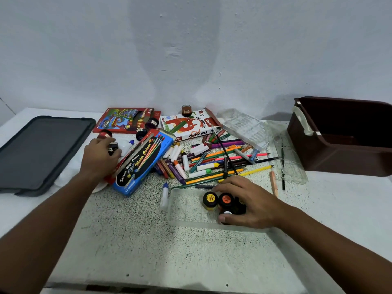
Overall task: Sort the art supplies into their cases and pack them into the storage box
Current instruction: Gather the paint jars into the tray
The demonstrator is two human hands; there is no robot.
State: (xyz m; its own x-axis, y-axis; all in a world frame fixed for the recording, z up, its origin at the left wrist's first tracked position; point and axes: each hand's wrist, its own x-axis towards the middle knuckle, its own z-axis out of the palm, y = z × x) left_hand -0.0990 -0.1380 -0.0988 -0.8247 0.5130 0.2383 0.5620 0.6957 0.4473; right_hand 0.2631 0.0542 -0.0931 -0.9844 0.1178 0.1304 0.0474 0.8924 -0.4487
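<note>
Nearest to you, your right hand (248, 203) curls over small paint jars (218, 201) in the clear tray (180, 217); they look light, rigid and smooth, so hold them by the lids. Farther left, your left hand (98, 159) grips another jar (112, 147), mostly hidden. The storage box (339, 145) far right is cut off.

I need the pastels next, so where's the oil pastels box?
Far middle of the table, the oil pastels box lies between the red box and clear tray.

Paint jars (218, 201) in clr tray (182, 217) — upright
</note>
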